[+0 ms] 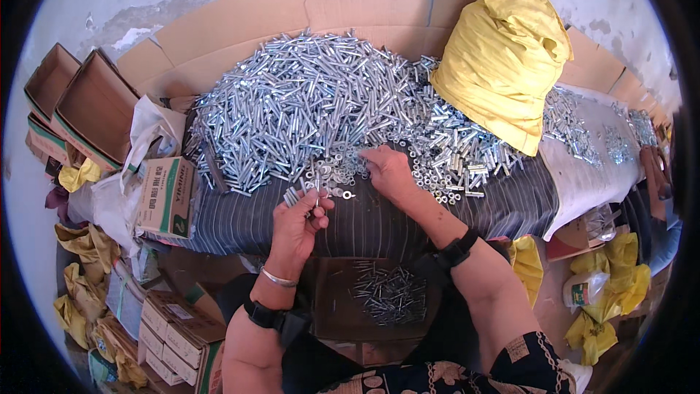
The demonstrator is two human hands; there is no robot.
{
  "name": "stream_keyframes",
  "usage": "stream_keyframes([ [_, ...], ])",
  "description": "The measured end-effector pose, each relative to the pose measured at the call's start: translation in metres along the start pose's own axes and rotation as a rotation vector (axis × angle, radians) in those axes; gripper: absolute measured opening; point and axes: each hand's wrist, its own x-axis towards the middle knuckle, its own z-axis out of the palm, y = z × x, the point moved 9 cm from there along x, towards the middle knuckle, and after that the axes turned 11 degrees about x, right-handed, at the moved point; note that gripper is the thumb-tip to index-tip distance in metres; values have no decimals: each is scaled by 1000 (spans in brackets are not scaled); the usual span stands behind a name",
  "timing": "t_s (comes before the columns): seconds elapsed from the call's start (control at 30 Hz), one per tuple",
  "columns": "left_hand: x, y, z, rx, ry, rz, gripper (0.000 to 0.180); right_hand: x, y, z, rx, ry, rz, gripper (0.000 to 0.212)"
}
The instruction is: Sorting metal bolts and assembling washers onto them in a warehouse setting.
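Observation:
Fingers curled, my left hand (295, 222) grips a few silver bolts (291, 196) near the front of the table. One slim bolt stands nearly upright between its thumb and fingertips. To the right, my right hand (390, 173) reaches into a patch of loose washers (343, 164), its fingertips drawn together on them. Whatever is between those fingertips is too small to make out. Behind both hands rises a big heap of silver bolt-like metal pieces (306, 95). Nuts and washers (434, 182) lie scattered right of my right hand.
A full yellow sack (503, 58) stands on the heap's right side. Cardboard sheets (364, 0) line the wall behind. At left are open boxes (98, 113) and a green-white carton (166, 197). Below the table edge, a box (332, 314) holds slim dark bolts (390, 293).

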Motion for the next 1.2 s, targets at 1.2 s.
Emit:
stream_keyframes([
  [1.2, -4, -8, 9, 129, -38, -21, 17, -13, -16, -11, 126, -25, 39, 9],
])
